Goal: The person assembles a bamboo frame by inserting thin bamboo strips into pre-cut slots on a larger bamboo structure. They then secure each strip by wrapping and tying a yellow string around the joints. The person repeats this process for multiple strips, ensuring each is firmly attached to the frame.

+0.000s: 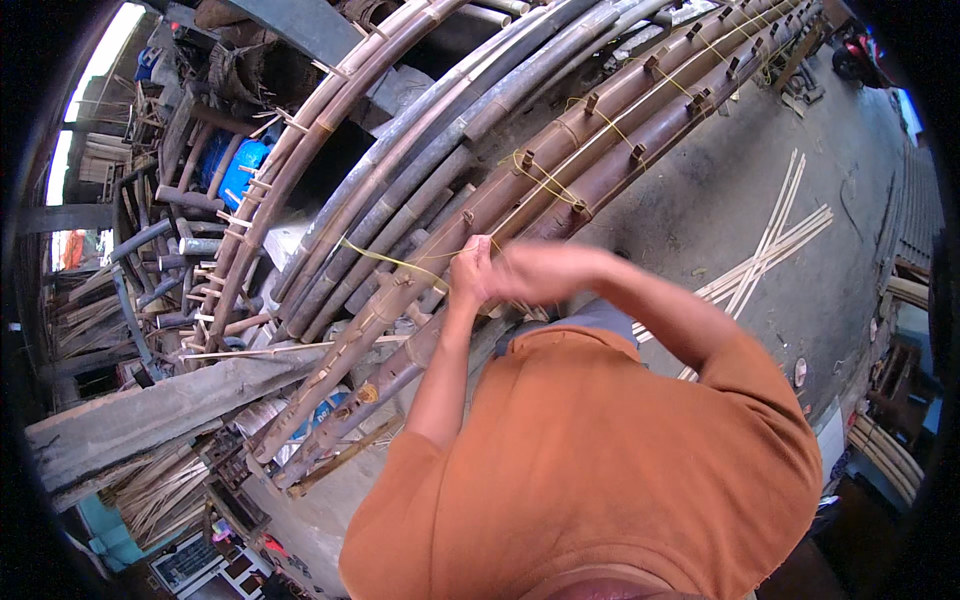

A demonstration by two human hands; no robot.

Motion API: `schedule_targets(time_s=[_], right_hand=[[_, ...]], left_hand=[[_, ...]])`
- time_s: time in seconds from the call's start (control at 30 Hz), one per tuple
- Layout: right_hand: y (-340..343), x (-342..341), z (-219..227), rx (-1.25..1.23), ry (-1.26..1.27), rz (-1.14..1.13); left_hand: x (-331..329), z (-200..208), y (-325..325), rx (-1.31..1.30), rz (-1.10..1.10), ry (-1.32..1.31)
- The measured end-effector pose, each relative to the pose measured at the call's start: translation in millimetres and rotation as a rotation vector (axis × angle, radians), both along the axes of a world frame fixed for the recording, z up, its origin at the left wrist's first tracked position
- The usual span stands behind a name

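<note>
Two long brown bamboo poles (615, 120) lie side by side, with short pegs standing out of them and thin yellow strips wound round both. My left hand (470, 272) is over the nearer stretch of the poles, its fingers closed round a yellow strip (395, 262) that trails off to the left. Beside it, almost touching, my right hand (540, 272) is smeared by motion, so its fingers do not show clearly. Whether the right hand also holds the strip cannot be seen.
Several grey bamboo poles (420, 150) lie left of the pegged pair. Farther left is a curved bamboo piece with pegs (290, 150). A thick beam (150, 405) stands at lower left. Pale split strips (765, 250) cross on the concrete floor (700, 180) at right.
</note>
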State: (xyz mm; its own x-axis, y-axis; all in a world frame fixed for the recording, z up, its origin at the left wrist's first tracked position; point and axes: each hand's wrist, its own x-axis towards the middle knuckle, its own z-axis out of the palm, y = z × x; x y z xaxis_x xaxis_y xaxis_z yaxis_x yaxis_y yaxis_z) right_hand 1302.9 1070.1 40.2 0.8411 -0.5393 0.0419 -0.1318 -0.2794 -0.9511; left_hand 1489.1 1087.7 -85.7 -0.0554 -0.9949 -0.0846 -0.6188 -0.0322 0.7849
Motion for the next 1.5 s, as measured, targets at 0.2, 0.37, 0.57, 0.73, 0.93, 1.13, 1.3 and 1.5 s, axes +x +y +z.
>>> schedule_targets(time_s=[0.2,0.37,0.57,0.73,0.93,1.13,1.3,1.5], right_hand=[[56,-14,-95,-0.035,0.117,-0.152],[40,-37,-25,-0.205,0.053,-0.596],[9,-66,-53,-0.272,0.665,-0.726],[42,-146,-25,0.116,-0.111,-0.767],[94,-328,-86,0.861,-1.545,-1.208],[153,-459,-173,0.985,-1.540,-1.485],[182,-556,-313,1.151,-1.560,-1.630],[258,-642,-485,1.321,-0.716,-2.553]], left_hand=[[-6,22,-19,-0.244,-0.018,0.113],[-3,61,-118,-0.431,0.106,0.029],[35,-34,-163,-0.109,-0.086,-0.570],[10,26,-174,-0.001,-0.122,-0.463],[-149,124,-145,-0.241,-0.215,-0.101],[-358,116,-113,-0.227,-0.559,-0.007],[-539,49,-84,-0.160,-0.871,-0.197],[-690,-87,-46,0.371,-1.139,-0.302]])
